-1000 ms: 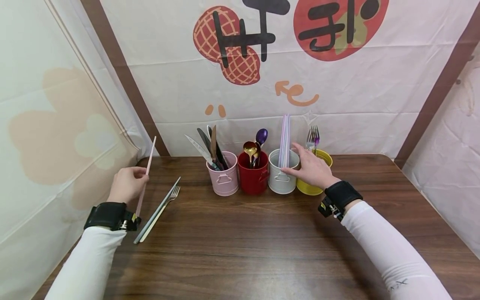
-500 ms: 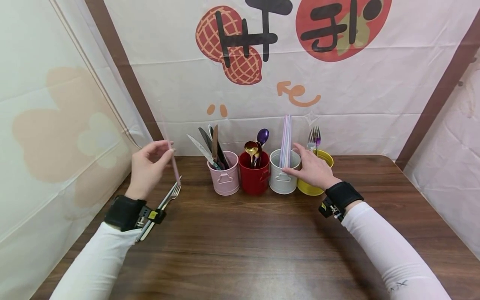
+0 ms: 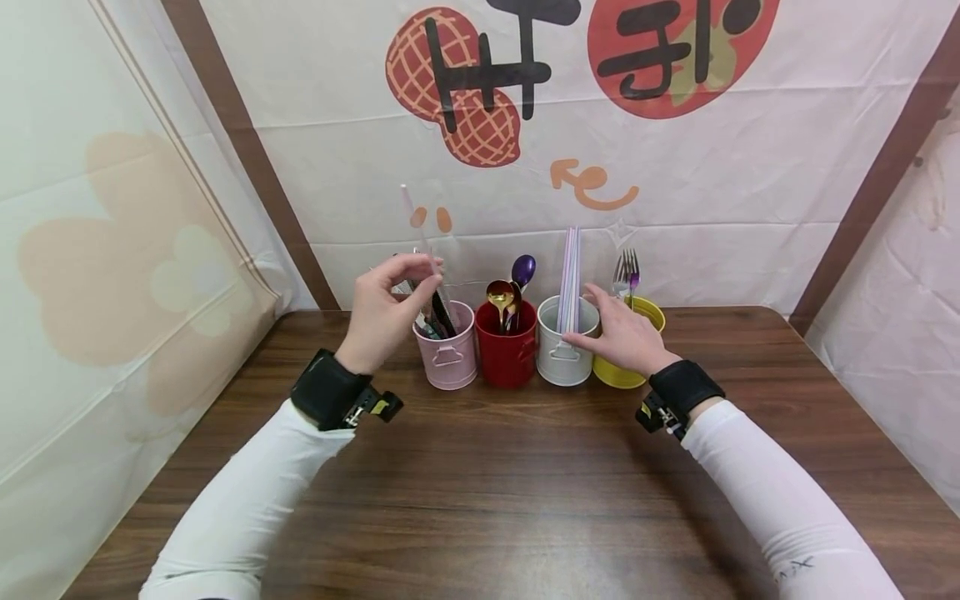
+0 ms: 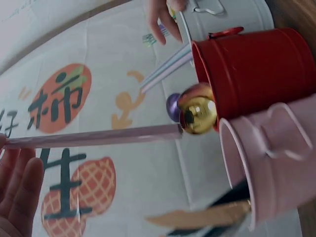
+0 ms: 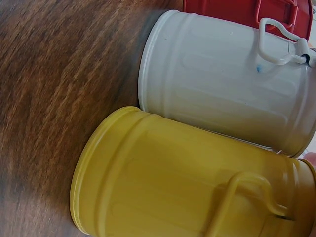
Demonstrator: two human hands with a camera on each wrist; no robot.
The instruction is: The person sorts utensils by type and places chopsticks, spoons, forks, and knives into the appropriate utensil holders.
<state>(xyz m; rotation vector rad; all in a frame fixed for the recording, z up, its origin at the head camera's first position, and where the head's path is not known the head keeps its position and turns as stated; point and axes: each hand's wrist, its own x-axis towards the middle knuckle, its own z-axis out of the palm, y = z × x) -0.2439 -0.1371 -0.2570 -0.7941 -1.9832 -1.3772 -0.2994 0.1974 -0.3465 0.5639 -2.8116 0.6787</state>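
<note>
My left hand [image 3: 386, 312] pinches a thin pale pink straw [image 3: 420, 229] between thumb and fingertips, in front of the pink pail [image 3: 448, 358]. In the left wrist view the straw [image 4: 98, 137] stretches from the fingers toward a gold spoon [image 4: 200, 113], the lower end free. My right hand [image 3: 626, 333] lies at the right side of the white pail [image 3: 564, 360], its thumb at the front rim and its fingers extended behind. Several pale striped straws [image 3: 570, 279] stand in that pail. The right wrist view shows the white pail [image 5: 217, 74] mostly from the side.
Knives [image 3: 441, 310] lean in the pink pail, partly behind the left hand. Spoons [image 3: 501, 296] stand in the red pail [image 3: 507, 354], forks [image 3: 628, 271] in the yellow pail [image 3: 618, 373]. All four sides of the brown table [image 3: 510, 492] seen here meet cloth walls [image 3: 330, 150] at back and sides.
My left hand has carried the pink straw from the table's left side rightward to the pink pail. The fork and grey stick there are now hidden by my arm. The right hand has stayed put.
</note>
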